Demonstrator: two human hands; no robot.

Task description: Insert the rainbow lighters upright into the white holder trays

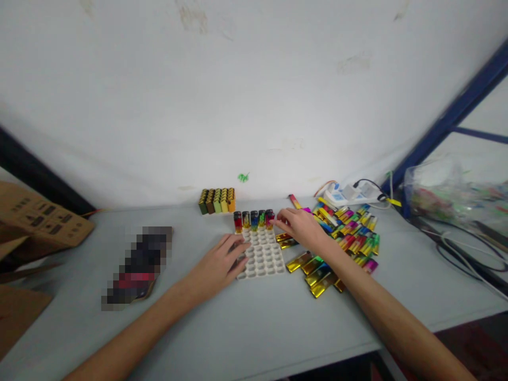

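A white tray (262, 271) with rows of small round-edged holes lies in the middle of the table. Along its back row stand several upright lighters (254, 220), coloured red, yellow, blue and green with dark tops. My left hand (222, 260) is open, its fingers spread over the tray's left edge. At the right end of that row, my right hand (298, 226) has its fingertips closed at a red lighter (269, 218); part of the grip is hidden. Many shiny multicoloured lighters (349, 233) lie loose beside and beyond my right forearm.
Behind the tray, near the wall, stands a block of upright lighters (217, 201). A blurred-out dark object (138, 267) lies to the left, with a cardboard box (39, 214) farther left. A power strip (351, 194) with cables and a plastic bag (440, 185) are at the right.
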